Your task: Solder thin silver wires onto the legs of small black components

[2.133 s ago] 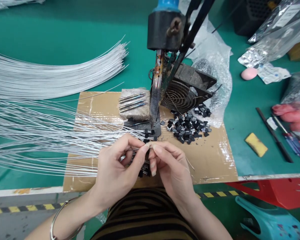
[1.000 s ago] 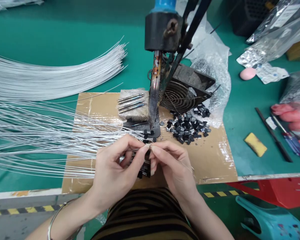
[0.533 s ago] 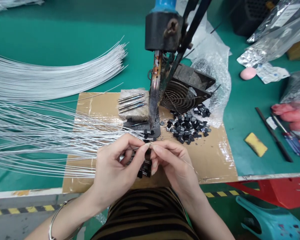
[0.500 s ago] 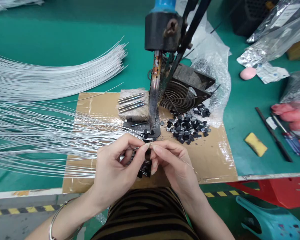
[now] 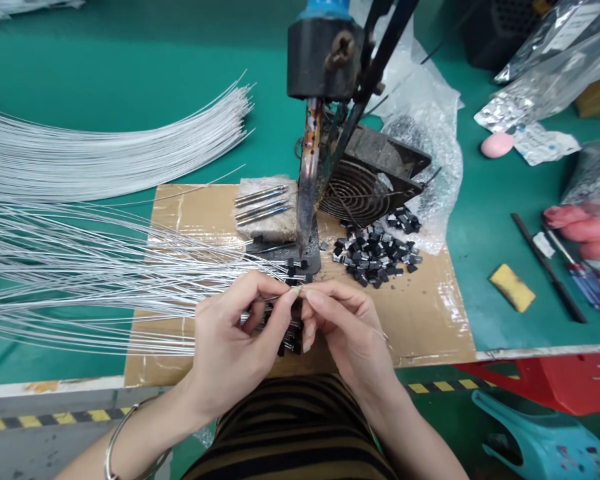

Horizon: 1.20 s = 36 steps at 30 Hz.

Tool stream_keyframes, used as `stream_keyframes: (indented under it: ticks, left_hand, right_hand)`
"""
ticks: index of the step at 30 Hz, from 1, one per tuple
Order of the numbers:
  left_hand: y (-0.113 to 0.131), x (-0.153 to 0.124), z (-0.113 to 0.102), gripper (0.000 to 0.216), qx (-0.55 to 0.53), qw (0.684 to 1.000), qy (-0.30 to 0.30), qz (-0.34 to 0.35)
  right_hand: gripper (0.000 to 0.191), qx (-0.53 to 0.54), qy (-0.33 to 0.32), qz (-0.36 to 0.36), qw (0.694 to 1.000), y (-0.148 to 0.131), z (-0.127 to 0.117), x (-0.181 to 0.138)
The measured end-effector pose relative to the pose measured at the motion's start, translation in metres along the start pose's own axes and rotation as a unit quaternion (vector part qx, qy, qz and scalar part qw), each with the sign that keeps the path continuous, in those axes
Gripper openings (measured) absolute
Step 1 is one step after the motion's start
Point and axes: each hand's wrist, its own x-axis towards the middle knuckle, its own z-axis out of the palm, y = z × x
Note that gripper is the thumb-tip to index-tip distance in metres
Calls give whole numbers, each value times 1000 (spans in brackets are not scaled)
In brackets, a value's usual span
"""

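Note:
My left hand and my right hand meet fingertip to fingertip over the front of a taped cardboard sheet. Both pinch the end of a thin silver wire where a small part, too small to name, sits between the fingertips. Under the hands lie several small black components fixed on wire ends. A fan of thin silver wires runs in from the left toward my left hand. Right behind the fingers stands a soldering iron hanging tip-down from a dark holder.
A loose pile of black components lies right of the iron, by a tilted fan grille and bubble wrap. Another wire bundle curves at the left. A yellow sponge, pink egg, foil bags and tools lie right.
Nearly nothing differs: both hands keep the same pinch at the wire end, with only tiny finger shifts and a slight camera drift.

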Motion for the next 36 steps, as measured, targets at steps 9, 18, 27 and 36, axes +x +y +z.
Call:
stream_keyframes:
  ticks: [9,18,27,36]
  left_hand:
    - [-1,-2,5,5,-2,1000,24,-9]
    - [0,0,4,7,-43,998,16,-52]
    - [1,0,4,7,-41,998,4,-53]
    - [2,2,1,8,-14,999,6,-49]
  right_hand:
    - [13,29,44,-16,998,13,6,-5]
    - [11,11,19,-35,999,13,2,-8]
    - [9,-32,8,-43,999,11,-5,-8]
    - [29,-52,6,-79,995,-2,-17,-9]
